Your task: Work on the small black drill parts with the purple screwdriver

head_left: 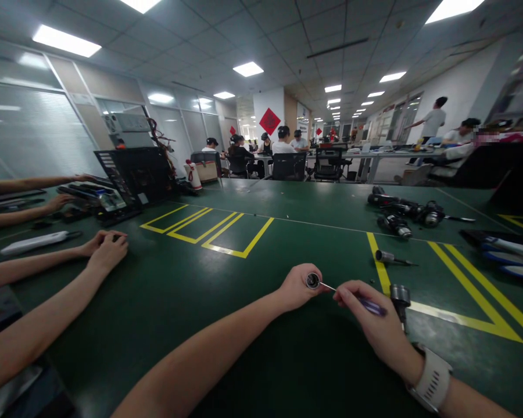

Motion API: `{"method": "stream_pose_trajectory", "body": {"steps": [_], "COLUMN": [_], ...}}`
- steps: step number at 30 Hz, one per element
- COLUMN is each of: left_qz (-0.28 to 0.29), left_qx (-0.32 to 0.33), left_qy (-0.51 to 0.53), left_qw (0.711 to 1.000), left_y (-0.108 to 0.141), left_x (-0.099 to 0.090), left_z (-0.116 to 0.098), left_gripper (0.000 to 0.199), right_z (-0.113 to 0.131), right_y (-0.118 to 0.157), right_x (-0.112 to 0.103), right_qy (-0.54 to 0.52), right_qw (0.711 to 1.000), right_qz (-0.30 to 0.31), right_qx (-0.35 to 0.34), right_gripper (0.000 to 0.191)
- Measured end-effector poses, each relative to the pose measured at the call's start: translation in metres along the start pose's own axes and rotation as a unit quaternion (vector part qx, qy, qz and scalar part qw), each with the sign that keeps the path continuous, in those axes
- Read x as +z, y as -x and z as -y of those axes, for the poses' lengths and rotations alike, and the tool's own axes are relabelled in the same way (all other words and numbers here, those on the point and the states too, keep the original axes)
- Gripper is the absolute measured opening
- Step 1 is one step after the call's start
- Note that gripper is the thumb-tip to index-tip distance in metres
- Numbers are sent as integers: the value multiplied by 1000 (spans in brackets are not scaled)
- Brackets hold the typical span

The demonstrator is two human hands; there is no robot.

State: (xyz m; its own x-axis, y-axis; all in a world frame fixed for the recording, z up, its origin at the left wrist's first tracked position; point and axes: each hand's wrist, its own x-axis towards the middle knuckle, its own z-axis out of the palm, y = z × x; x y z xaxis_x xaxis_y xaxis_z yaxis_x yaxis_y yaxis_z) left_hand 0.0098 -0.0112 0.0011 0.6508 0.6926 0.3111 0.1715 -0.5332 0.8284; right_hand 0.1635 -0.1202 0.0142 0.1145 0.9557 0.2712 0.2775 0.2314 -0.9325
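My left hand [300,287] is wrapped round a small metal cylinder [312,281], whose round open end faces up toward me. In my right hand [368,316] is a thin screwdriver with a purple handle [372,306]; its shaft points left and its tip meets the rim of the cylinder. A pale watch [433,377] is on my right wrist. Just beyond my right hand stands a dark metal part [400,295], partly hidden by the hand. Farther back lies a small cylindrical part with a thin shaft [386,256].
Yellow tape outlines mark the green table [178,290]. Several dark tools [405,212] lie at the back right, blue-and-white items [512,258] at the right edge. Other people's arms [61,296] reach in from the left, near a black frame [139,174] and a white tool [35,242].
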Motion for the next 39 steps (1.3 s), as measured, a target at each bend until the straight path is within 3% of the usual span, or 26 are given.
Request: {"method": "stream_pose_trajectory", "body": {"steps": [7,13,18,21,23,26,30,33,39], "left_qz": [29,53,58,65,66,61,63,63,64], "left_qx": [10,38,39,36,32,27,35,39,46], "left_qy": [-158,-222,-206,-189,-181,-183,-207,-202,-162], "left_qw": [987,973,976,979,981,981,976,977,984], "left_y": [-2,0,0,0,0,0,1,1,1], "left_x": [1,0,-1,0,0,0,0,-1,-2], "left_z": [-4,-7,-8,-8,-7,-6,-8,-8,-8], "left_gripper": [14,15,14,15,15,14,15,15,14], "right_z": [13,8,-3,-4,-5,-6,-7,-6,-1], "right_y": [3,0,-6,-7,-6,-2,1,2,-2], "right_x": [4,3,4,4,4,4,5,6,7], "right_qy": [133,29,-195,-269,-249,-139,-39,-56,-189], "right_qw": [988,999,972,949,956,984,997,996,975], "right_qz": [28,2,-24,-23,-33,-48,-30,-27,-44], "right_qx": [-66,17,128,160,150,100,64,64,112], "right_gripper": [22,26,21,19,20,23,26,26,22]}}
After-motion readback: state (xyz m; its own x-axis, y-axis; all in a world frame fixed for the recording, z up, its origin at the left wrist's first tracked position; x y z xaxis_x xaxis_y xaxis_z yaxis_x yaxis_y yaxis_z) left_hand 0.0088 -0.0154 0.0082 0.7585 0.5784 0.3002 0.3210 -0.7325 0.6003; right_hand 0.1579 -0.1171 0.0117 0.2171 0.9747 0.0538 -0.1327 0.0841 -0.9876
